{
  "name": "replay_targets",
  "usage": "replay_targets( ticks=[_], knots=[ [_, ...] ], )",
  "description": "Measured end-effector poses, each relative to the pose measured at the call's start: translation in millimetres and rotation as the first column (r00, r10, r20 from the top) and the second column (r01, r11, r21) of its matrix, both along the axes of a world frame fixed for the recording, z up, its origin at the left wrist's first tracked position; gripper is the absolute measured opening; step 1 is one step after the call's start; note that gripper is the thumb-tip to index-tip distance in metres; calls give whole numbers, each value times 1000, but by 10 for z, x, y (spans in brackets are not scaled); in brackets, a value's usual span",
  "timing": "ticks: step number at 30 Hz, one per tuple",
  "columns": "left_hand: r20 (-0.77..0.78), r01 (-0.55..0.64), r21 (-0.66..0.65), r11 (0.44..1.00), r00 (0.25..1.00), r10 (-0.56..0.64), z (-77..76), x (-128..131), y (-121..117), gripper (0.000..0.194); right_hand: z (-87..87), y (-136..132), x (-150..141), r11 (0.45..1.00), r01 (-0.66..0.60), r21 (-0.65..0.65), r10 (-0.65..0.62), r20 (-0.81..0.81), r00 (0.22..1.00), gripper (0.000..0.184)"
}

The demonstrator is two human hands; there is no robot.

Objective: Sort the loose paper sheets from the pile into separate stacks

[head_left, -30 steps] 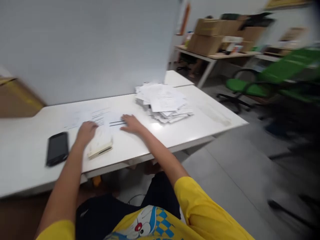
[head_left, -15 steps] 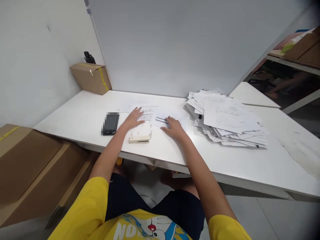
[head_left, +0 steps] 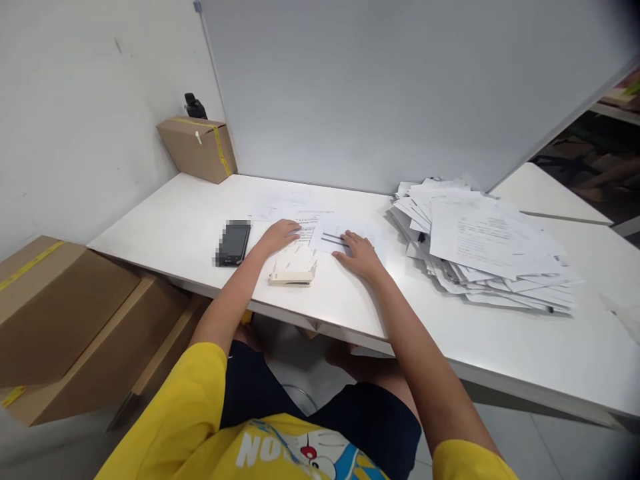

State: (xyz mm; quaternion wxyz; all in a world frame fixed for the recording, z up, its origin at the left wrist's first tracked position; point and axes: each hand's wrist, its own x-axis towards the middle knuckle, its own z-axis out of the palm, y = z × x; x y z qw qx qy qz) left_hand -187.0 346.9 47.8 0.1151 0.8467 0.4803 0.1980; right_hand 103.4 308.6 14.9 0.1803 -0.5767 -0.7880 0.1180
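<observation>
My left hand (head_left: pixel 281 236) lies flat, fingers out, on printed sheets (head_left: pixel 306 225) on the white desk (head_left: pixel 170 227). My right hand (head_left: pixel 361 253) also rests open and flat on a sheet with two dark bars (head_left: pixel 334 240). A cream stapler (head_left: pixel 292 277) sits on the desk just in front of my left hand. A black phone (head_left: pixel 233 243) lies to the left of that hand.
A large loose pile of papers (head_left: pixel 480 243) covers the desk's right part. A taped cardboard box (head_left: pixel 199 148) stands at the back left corner against the grey partition (head_left: pixel 380 87). Bigger cardboard boxes (head_left: pixel 65 320) sit beside the desk at left.
The view has swung from the right of the room back over the desk. Both hands stay flat on the sheets in about the same places.
</observation>
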Motion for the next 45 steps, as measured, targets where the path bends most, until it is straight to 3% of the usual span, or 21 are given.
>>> replay_targets(
  ticks=[5, 11, 16, 24, 33, 45],
  knots=[
    [-17, 18, -11, 1000, 1000, -18, 1, 5, 26, 43, 24, 22, -27, 1000, 5, -15, -5, 24, 1000, 68],
    [-123, -27, -96, 995, 992, 15, 35, 7, 25, 68, 44, 116, -45, 1000, -14, -17, 15, 28, 999, 71],
    [-154, -16, -78, 997, 988, 4, 82, 26, -21, 60, 22, 152, -51, 999, -12, 44, 12, 11, 1000, 72],
    [-102, 16, -59, 998, 995, -22, 103, 22, -45, 51, 66, 147, -49, 997, -75, 23, 74, 30, 997, 73],
    [-85, 0, -35, 999, 996, -3, 42, 6, 31, 50, 136, 176, -63, 994, -113, 6, 113, 24, 993, 72],
    [-56, 2, -48, 999, 998, -4, 92, 35, -30, 48, 81, 179, -43, 992, -124, 25, 123, 43, 991, 68]
  ],
)
